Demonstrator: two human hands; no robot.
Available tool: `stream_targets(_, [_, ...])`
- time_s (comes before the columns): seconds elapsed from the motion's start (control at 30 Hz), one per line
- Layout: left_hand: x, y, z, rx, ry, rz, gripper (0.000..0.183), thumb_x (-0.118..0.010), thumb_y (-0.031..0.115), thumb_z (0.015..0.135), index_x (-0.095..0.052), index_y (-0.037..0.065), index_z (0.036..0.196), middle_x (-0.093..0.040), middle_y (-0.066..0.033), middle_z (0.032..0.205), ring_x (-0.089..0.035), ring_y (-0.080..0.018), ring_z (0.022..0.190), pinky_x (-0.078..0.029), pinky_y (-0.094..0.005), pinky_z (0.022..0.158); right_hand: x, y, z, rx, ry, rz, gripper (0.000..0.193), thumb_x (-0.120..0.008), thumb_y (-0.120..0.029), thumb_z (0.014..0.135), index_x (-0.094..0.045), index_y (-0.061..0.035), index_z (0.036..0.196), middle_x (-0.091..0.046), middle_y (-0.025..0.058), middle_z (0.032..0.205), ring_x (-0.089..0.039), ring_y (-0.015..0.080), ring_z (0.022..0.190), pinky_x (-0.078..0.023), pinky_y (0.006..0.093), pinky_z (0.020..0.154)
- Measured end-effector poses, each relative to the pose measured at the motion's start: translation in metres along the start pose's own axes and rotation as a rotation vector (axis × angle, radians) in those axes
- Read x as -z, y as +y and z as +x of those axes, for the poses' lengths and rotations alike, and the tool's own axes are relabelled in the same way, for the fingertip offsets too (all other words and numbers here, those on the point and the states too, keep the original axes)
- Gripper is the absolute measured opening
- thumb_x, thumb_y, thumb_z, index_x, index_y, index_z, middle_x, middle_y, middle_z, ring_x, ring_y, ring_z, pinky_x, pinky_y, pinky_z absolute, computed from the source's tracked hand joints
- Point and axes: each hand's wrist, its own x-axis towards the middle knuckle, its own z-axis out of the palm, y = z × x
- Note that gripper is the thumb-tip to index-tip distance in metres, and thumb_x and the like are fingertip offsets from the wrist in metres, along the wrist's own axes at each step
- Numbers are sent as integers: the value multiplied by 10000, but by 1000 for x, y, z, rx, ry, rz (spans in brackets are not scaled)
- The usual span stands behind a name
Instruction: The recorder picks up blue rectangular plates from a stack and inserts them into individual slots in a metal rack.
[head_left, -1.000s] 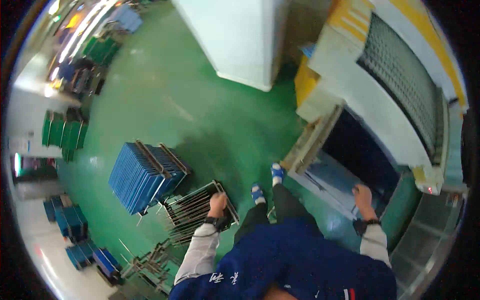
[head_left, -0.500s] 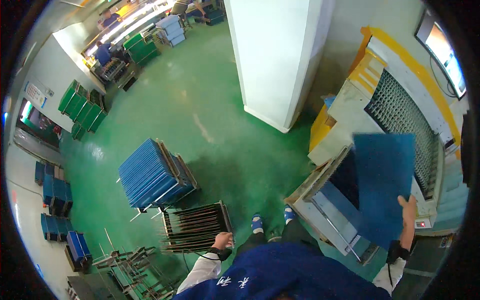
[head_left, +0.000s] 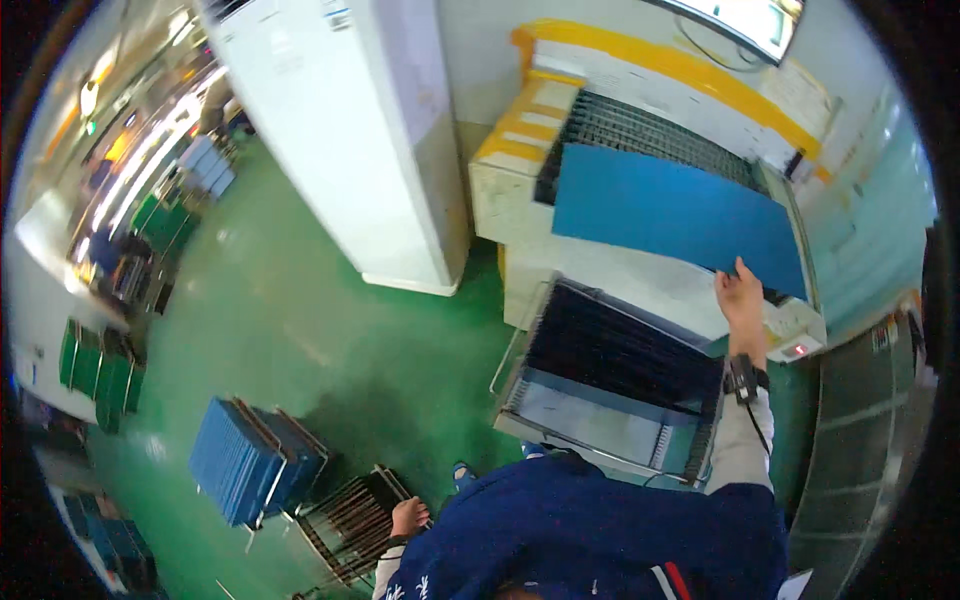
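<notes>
My right hand (head_left: 740, 297) grips the near edge of a flat blue panel (head_left: 668, 212), its fingers closed there near the right end. The panel lies across, or just above, the rows of dark rollers (head_left: 660, 128) of a pale machine (head_left: 610, 275). Below it, close to my body, stands an open metal rack (head_left: 590, 432) with dark slotted contents and a bare light bottom. My left hand (head_left: 408, 517) hangs low at the left with fingers curled and nothing visible in them. Beside it is a slotted rack of thin dark rods (head_left: 350, 530).
A rack of upright blue panels (head_left: 245, 460) stands on the green floor at the left. The white pillar (head_left: 340, 130) rises beyond the machine. Green crates (head_left: 100, 370) stand far left, and a grey cabinet (head_left: 860, 430) is at the right.
My view has turned right. The blue panel went from steeply tilted over the metal rack to flat across the rollers, my right hand still on it. My left hand stays low, curled.
</notes>
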Motion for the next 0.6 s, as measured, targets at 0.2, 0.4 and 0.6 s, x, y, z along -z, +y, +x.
stream_targets(0.2, [-38, 51, -19, 93, -9, -224, 166, -571, 193, 869, -535, 41, 924, -572, -58, 708, -567, -192, 572, -455, -302, 483, -5, 25, 65, -367, 222, 738, 127, -612, -137, 867, -530, -78, 944, -564, 69, 855, -527, 202, 813, -486, 363, 835])
stream_targets(0.4, [-64, 62, -45, 94, 35, -242, 136, -552, 167, 864, -534, 38, 903, -585, -82, 727, -568, -187, 569, -465, -311, 491, -4, 72, 171, -247, 62, 745, 162, -580, -154, 891, -522, -44, 996, -567, 103, 946, -541, 237, 884, -489, 383, 870])
stream_targets(0.6, [-78, 45, -70, -27, 175, 4, 160, -542, 201, 870, -539, 42, 893, -586, -66, 722, -576, -189, 564, -475, -314, 500, -9, 74, 246, 21, -311, -4, 354, -583, -273, 894, -500, 53, 1004, -583, 167, 998, -586, 256, 919, -513, 323, 803])
